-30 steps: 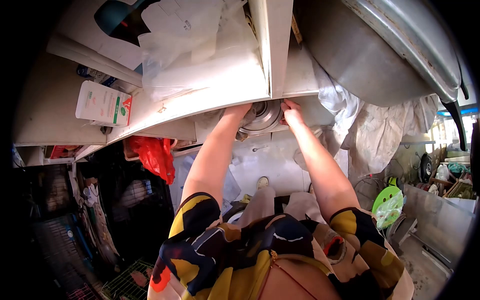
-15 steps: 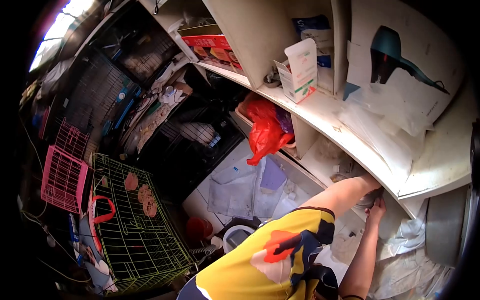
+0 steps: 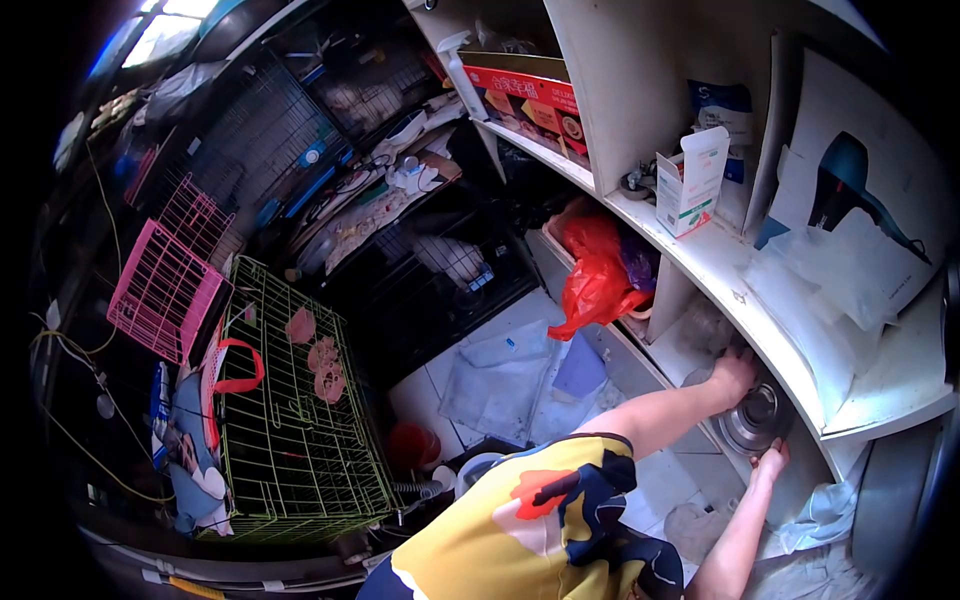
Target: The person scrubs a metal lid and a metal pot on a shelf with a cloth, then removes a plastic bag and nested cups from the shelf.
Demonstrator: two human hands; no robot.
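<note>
A round, shiny metal lid or dish (image 3: 752,418) with ringed edges sits at the mouth of the lower shelf compartment, under the white curved shelf (image 3: 700,258). My left hand (image 3: 735,372) is at its upper left side, with fingers reaching toward the compartment; whether they grip it is hard to make out. At the lower right rim my right hand (image 3: 770,462) pinches the edge between thumb and fingers. Behind my left hand lies a crumpled clear plastic bag (image 3: 706,328).
A red plastic bag (image 3: 592,275) hangs from the neighbouring compartment. On the shelf stand a white carton (image 3: 694,182), a red box (image 3: 527,108) and a hair dryer box (image 3: 860,200). Green (image 3: 300,440) and pink (image 3: 165,290) wire cages are at left. Cloth (image 3: 822,520) hangs at lower right.
The view has swung left toward the cages. Compared with half a second ago, the metal piece shows more fully from under the shelf, and my left hand has come out into view.
</note>
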